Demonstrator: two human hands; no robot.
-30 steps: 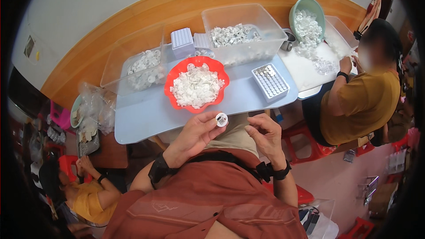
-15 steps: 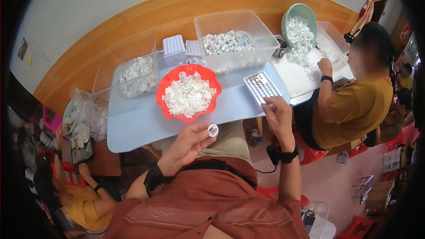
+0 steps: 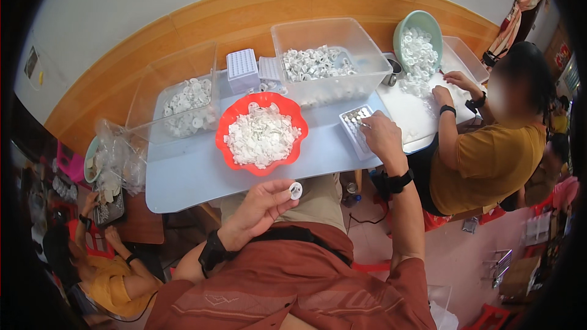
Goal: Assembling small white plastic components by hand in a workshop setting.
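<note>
Far-left bin: a clear plastic bin [image 3: 183, 95] part-filled with white ring parts is set at the far left of the pale blue table [image 3: 195, 174].
Grid blocks: two small white gridded blocks [image 3: 243, 68] are stood between the two clear bins, at the far side.
Red bowl: a red scalloped bowl [image 3: 227, 123], heaped with white plastic parts, is placed at mid-table, near the front edge.
Left hand: the left hand [image 3: 260, 205] is raised below the near table edge; thumb and forefinger are clamped on the small white ring [image 3: 296, 190], the other fingers loosely curled.
White ring: held in the air just in front of the near edge, below the red bowl.
Centre bin: a larger clear bin [image 3: 361, 43] of white parts is set behind the bowl.
Small tray: a grey gridded tray [image 3: 353, 123] lies at the near right of the table.
Right hand: the right hand [image 3: 382, 136] is laid on the tray's right side, fingertips bunched together on its cells; whether anything is pinched cannot be told.
Right neighbour: a person in a mustard shirt [image 3: 483, 162] is seated at the right.
</note>
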